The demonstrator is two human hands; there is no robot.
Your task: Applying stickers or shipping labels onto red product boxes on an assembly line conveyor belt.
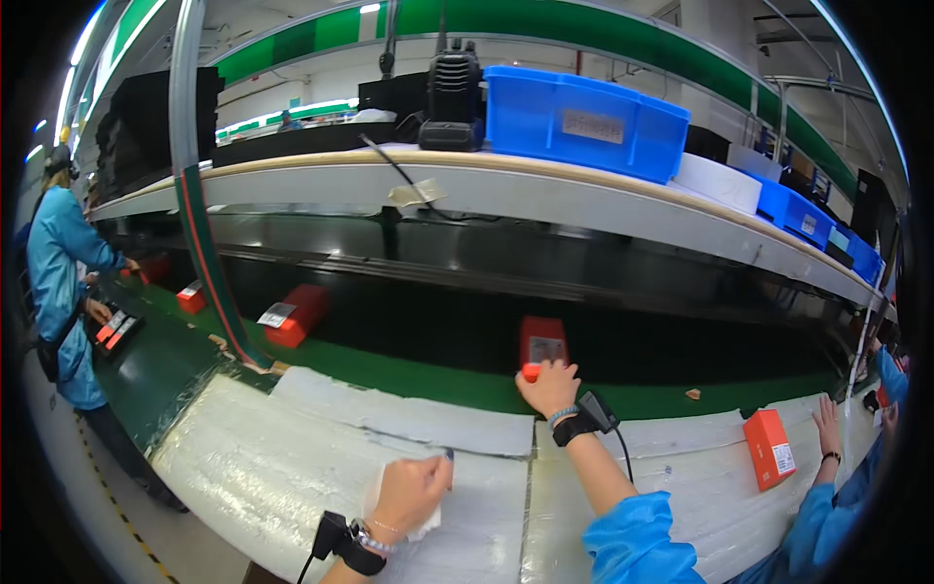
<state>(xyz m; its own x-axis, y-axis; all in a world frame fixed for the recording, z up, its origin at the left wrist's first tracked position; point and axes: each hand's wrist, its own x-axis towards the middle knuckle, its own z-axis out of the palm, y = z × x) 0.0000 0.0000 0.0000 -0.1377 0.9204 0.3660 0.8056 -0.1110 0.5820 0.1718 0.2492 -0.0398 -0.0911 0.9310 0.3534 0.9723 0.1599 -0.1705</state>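
My right hand reaches over the green conveyor belt, its fingers closed on the near end of a red box with a pale label. A small bright orange-red piece shows beside these fingers; whether it belongs to the box I cannot tell. Over the white-covered bench, my left hand is closed, and a crumpled white cloth sticks out beneath it. A small dark blue tip shows by its fingers; the rest of that thing is hidden. Both wrists carry black straps with small devices.
More red boxes lie on the belt to the left. A co-worker handles a box there. At right, another person's hand is near a red box. The overhead shelf bears a blue bin and a walkie-talkie. A metal post stands left.
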